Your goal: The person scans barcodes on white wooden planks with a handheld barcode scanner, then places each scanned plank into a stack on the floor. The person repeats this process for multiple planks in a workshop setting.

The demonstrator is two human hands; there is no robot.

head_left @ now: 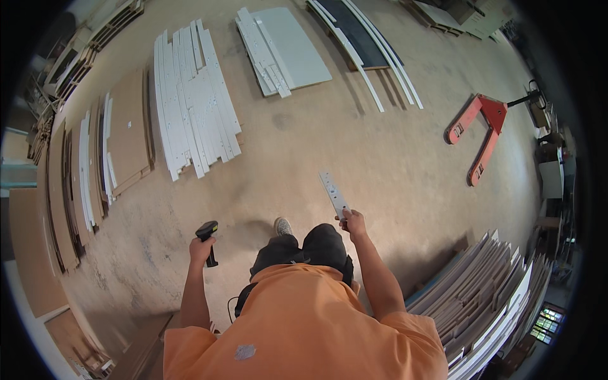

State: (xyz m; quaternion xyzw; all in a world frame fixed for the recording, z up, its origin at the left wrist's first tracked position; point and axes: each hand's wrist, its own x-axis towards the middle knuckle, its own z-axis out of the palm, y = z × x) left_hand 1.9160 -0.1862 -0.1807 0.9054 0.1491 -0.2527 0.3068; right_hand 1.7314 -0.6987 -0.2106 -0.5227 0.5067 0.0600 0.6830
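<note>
My left hand [200, 251] is wrapped round the grip of a black handheld barcode scanner [208, 232], held out to my left. In my right hand [352, 223] is one end of a short, pale grey strip [330, 191] with several holes along it. The strip points forward and away from me above the floor. Both hands are well apart, and neither touches any of the stacks around me.
Long white boards [193, 101] lie stacked ahead left, with pale panels [291, 47] and a dark panel [358, 35] beyond. A red pallet jack [484, 120] stands right. Brown panels [130, 130] lean left; many boards [481, 297] stand close at my right.
</note>
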